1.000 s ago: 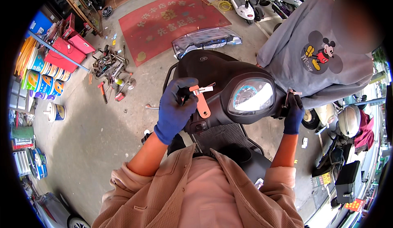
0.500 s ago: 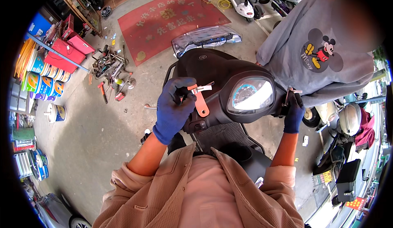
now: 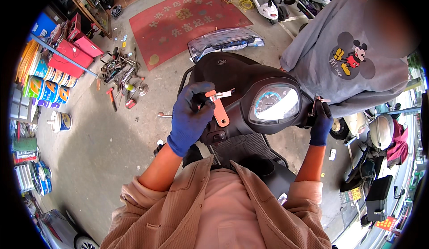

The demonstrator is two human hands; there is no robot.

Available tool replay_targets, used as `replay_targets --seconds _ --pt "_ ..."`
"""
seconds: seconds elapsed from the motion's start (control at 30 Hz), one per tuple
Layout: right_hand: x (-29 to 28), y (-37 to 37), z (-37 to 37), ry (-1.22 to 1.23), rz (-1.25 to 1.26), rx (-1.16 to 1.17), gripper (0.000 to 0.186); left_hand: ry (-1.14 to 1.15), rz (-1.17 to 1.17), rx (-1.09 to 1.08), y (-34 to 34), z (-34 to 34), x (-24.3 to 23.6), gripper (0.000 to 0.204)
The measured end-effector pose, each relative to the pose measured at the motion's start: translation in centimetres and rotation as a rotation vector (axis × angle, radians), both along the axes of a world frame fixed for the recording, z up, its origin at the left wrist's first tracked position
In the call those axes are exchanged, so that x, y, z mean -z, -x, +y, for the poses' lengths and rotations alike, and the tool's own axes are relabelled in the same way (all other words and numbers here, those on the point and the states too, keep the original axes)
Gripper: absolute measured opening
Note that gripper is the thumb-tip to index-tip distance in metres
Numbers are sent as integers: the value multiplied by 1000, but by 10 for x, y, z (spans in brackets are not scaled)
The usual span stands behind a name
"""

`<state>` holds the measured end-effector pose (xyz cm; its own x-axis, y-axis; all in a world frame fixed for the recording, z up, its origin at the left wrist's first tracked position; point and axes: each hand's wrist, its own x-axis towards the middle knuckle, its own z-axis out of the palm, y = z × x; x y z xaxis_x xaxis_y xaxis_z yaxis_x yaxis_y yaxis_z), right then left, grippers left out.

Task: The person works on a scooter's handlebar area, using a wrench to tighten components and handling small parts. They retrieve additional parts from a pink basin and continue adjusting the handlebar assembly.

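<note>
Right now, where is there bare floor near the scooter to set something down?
Bare concrete floor lies left of the scooter, between the tool pile and the left hand. It is crowded right of the scooter, where a person in a grey sweatshirt stands by helmets.

Gloves: your left hand (image 3: pixel 191 115) and right hand (image 3: pixel 321 123) wear matt blue knit fabric.
Tool (image 3: pixel 219 106): smooth orange plastic handle, bare metal jaw.
Scooter body (image 3: pixel 232 74): glossy black plastic.
Speedometer (image 3: pixel 274 104): shiny clear lens.
Your jacket (image 3: pixel 187 213): ribbed tan cloth.
Floor (image 3: pixel 103 137): rough grey concrete.
</note>
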<state>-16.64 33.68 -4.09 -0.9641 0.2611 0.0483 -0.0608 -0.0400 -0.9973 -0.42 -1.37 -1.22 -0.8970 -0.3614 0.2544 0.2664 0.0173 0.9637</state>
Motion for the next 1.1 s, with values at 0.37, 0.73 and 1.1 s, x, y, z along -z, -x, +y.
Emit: replay_targets --seconds 0.37,0.73,1.1 --pt "9 4 9 -55 -22 -36 25 89 -103 -2 -4 -4 -1 36" --pt "5 5 7 -13 9 -64 19 59 -51 10 -2 -3 0 38" --pt "5 4 4 18 -12 4 17 20 -17 -36 1 0 -2 40"
